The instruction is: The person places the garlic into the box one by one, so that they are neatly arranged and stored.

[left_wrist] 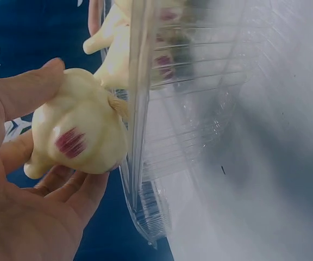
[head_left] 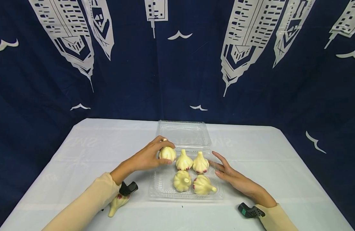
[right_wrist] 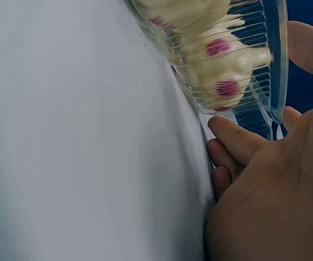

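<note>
My left hand [head_left: 149,155] grips a pale garlic bulb [head_left: 167,154] at the back left corner of a clear plastic clamshell box [head_left: 163,194]. Close up in the left wrist view, the held bulb [left_wrist: 80,122] shows a purple patch, with thumb and fingers round it beside the box rim. Several more garlic bulbs [head_left: 184,160] sit inside the box, towards its middle and right. At the box's right side is my right hand [head_left: 233,176], fingers loosely extended along the wall and holding nothing. In the right wrist view, its fingertips lie low beside the box wall [right_wrist: 254,92].
The box's lid [head_left: 183,133] lies folded open towards the back of the white table [head_left: 252,150]. Another garlic bulb [head_left: 118,202] lies on the table beneath my left wrist, partly hidden. A dark blue patterned cloth [head_left: 180,70] hangs behind the table.
</note>
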{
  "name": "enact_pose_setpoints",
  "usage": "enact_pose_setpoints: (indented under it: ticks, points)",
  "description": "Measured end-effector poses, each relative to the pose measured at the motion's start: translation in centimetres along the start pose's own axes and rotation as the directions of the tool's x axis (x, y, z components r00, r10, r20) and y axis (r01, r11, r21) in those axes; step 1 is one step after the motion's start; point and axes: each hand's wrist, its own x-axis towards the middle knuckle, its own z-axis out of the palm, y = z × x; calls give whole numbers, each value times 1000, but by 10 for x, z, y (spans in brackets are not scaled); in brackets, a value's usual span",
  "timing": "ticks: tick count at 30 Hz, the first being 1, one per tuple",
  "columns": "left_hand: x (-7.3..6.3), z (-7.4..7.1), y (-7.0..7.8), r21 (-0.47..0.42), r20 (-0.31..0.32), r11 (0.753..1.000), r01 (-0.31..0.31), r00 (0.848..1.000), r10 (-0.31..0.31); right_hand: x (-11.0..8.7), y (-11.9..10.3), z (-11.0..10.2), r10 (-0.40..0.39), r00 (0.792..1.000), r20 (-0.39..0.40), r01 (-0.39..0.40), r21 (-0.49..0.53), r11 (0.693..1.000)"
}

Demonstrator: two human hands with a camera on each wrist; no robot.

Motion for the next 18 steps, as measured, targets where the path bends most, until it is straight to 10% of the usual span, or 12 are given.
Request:
enact_pose_setpoints:
  ticks: [18]
  points:
    - [1,11,-9,106,6,994,-14,1000,14,0,1,0,-4,1000,3,4,-7,1000]
